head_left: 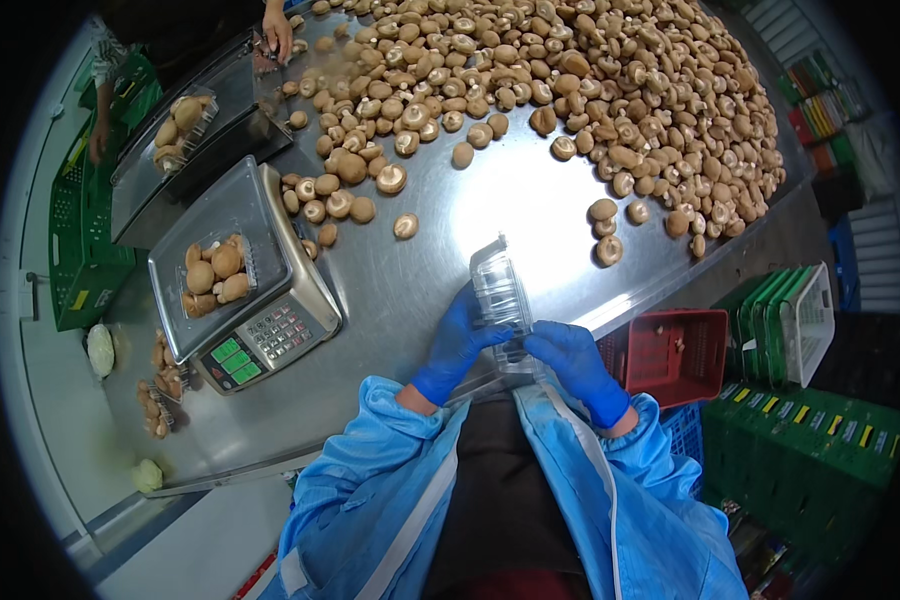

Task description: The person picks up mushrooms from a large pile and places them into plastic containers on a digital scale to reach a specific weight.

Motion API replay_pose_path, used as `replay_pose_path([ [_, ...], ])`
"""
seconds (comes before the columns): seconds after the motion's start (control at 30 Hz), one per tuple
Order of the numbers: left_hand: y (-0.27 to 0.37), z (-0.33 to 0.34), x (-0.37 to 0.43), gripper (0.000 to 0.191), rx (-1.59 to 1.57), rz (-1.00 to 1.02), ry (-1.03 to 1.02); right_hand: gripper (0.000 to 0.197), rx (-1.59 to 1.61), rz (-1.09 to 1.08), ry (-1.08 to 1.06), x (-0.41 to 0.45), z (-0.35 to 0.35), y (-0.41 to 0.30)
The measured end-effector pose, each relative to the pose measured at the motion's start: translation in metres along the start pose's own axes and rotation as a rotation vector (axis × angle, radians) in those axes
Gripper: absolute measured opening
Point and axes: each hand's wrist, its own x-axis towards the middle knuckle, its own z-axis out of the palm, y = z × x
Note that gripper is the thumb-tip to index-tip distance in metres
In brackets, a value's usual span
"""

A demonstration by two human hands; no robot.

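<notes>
Both my hands wear blue gloves and hold clear plastic punnets [501,292], which look nested in a stack, above the near edge of the steel table [390,292]. My left hand [461,330] grips their left side, thumb across the front. On the right side, the fingers of my right hand [574,364] press against the plastic. Left of my hands stands a digital scale [277,330] with lit green displays. On its tray rests a punnet of shiitake mushrooms [225,260]. Beyond the punnets, a large heap of loose shiitake mushrooms [645,105] covers the table's far side.
A second scale [217,82] bears another filled punnet [184,131]; a co-worker's hand [276,30] is beside it. Filled punnets [157,390] and cabbages [100,350] lie at far left. Right of the table stand a red crate [682,375], green crates [802,427] and a white crate [810,322].
</notes>
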Motion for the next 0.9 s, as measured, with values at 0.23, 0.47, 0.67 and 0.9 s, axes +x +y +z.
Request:
replay_pose_path([
  [0.23,0.000,-0.001,-0.001,0.078,0.000,-0.002,-0.025,0.026,-0.004,-0.025,0.006,0.001,-0.005,0.009],
  [0.47,-0.004,-0.003,-0.001,0.074,0.009,-0.006,-0.026,0.023,-0.043,-0.120,-0.021,0.006,-0.009,0.017],
  [0.67,-0.008,-0.009,-0.001,0.067,0.023,-0.052,0.027,0.019,-0.029,-0.055,0.079,0.007,-0.014,0.005],
  [0.9,-0.008,-0.001,0.001,0.067,-0.013,-0.059,0.046,0.027,-0.123,-0.065,0.019,0.008,0.001,0.015],
])
